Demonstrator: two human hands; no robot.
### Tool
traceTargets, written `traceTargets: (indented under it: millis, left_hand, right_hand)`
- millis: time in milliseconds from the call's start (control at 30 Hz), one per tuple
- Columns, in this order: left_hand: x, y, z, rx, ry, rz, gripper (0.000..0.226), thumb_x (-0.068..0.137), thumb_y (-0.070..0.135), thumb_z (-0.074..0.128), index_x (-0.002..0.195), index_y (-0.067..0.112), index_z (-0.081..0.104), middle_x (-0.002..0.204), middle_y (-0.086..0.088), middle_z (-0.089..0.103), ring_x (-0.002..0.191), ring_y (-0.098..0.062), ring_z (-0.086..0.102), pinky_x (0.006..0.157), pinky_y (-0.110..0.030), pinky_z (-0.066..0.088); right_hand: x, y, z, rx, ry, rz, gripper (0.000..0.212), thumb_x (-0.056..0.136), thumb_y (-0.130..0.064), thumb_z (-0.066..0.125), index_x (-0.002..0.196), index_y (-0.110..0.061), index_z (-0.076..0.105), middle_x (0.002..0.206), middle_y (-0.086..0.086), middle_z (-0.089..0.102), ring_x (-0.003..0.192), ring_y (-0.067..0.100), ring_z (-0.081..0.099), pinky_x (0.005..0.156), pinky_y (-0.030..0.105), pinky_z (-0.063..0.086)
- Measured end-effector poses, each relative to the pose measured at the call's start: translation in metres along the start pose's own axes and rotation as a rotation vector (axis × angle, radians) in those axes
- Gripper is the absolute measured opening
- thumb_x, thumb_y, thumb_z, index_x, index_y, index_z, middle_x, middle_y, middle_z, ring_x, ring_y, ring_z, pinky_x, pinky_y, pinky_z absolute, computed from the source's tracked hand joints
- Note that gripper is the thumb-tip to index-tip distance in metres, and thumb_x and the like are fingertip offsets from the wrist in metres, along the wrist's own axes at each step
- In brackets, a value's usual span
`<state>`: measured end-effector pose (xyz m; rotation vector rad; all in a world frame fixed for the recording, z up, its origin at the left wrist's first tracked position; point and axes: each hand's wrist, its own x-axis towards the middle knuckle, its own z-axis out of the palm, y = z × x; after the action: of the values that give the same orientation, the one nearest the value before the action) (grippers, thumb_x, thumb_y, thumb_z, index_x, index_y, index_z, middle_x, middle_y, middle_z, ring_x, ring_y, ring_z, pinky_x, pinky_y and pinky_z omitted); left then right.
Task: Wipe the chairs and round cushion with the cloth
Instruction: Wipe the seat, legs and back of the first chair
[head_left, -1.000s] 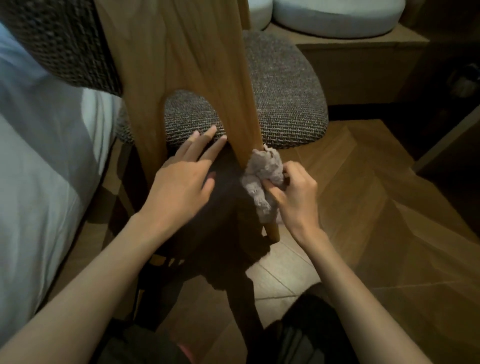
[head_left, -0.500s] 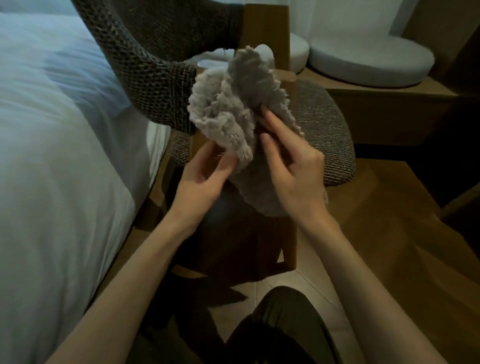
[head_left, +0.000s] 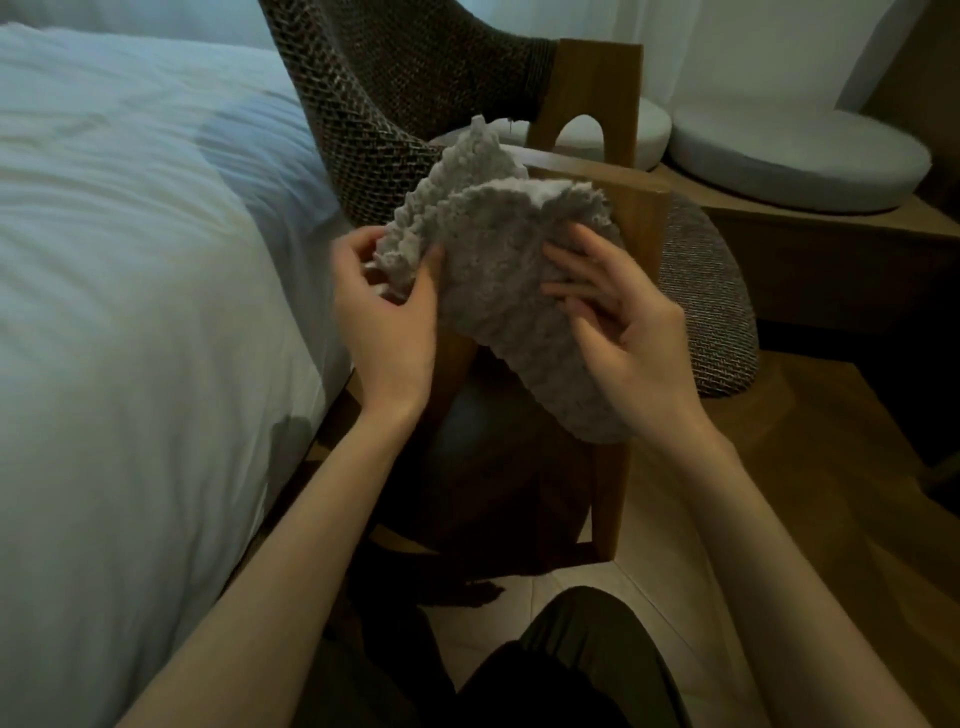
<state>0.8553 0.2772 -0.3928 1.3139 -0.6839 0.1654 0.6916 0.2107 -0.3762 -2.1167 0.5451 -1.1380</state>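
Slippage looks the likeliest trouble: the cloth (head_left: 498, 270) is up in the air between the two hands, bunched and half folded. Its long tail hangs free below the right hand (head_left: 628, 332), so a loose grip during refolding could drop it to the floor (head_left: 779, 493). The left hand (head_left: 387, 317) pinches the ruffled left edge, thumb and fingers curled round it. The right hand holds the broad face of the cloth with fingers spread and lightly bent, though I cannot see its far side. Both forearms reach forward. Nothing is being wiped just now, I'd say: the cloth is clear of the chair (head_left: 641, 234) just behind it, the bed (head_left: 130, 260) lies to the left, and the round cushion (head_left: 800, 161) is well beyond.
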Motion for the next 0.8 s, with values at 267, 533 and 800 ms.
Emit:
traceTargets:
  millis: [267,533,800]
  left_hand:
    - [-0.023,-0.013,0.016,0.602,-0.403,0.780,0.058,0.088,0.014,0.063,0.137,0.022,0.033,0.138,-0.004,0.025,0.125,-0.025,0.031,0.109,-0.033,0.028]
    - [-0.018,-0.023,0.029,0.661,-0.393,0.712,0.074,0.084,0.016,0.068,0.147,0.019,0.028,0.146,-0.002,0.014,0.131,-0.029,0.023,0.113,-0.041,0.025]
    - [-0.015,-0.039,0.016,0.672,-0.352,0.604,0.081,0.078,0.007,0.073,0.141,0.029,0.027,0.135,-0.003,0.017,0.125,-0.027,0.026,0.108,-0.038,0.033]
  right_hand:
    - [0.014,-0.002,-0.004,0.139,0.015,0.075,0.050,0.092,0.009,0.043,0.138,-0.008,0.046,0.118,0.002,0.065,0.101,0.012,0.068,0.088,0.033,0.056]
    - [0.000,0.006,-0.012,-0.439,0.078,-0.152,0.057,0.088,-0.002,0.058,0.142,-0.015,0.045,0.108,0.000,0.063,0.090,0.005,0.060,0.081,0.023,0.054]
    - [-0.001,0.018,0.019,-0.385,0.075,-0.085,0.058,0.085,0.002,0.061,0.140,-0.013,0.048,0.113,0.004,0.062,0.102,0.013,0.061,0.091,0.029,0.052]
